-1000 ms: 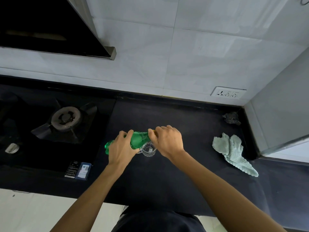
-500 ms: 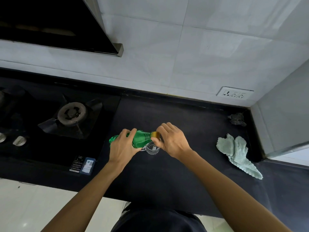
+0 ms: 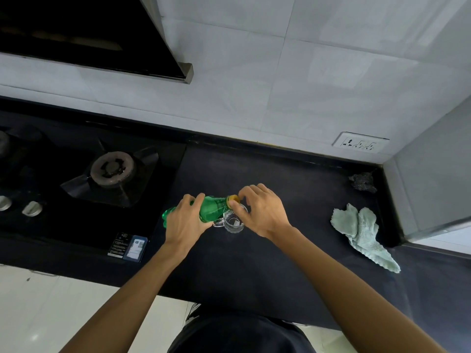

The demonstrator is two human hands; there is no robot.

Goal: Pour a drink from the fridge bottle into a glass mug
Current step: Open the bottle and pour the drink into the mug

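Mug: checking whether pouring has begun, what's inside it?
Nothing visible: the mug looks empty to its base. The bottle, its cap on, and right hand cover its far rim.

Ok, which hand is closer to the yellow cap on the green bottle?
Right. The right hand pinches the yellow cap; the left hand grips the green bottle around its body, away from the cap.
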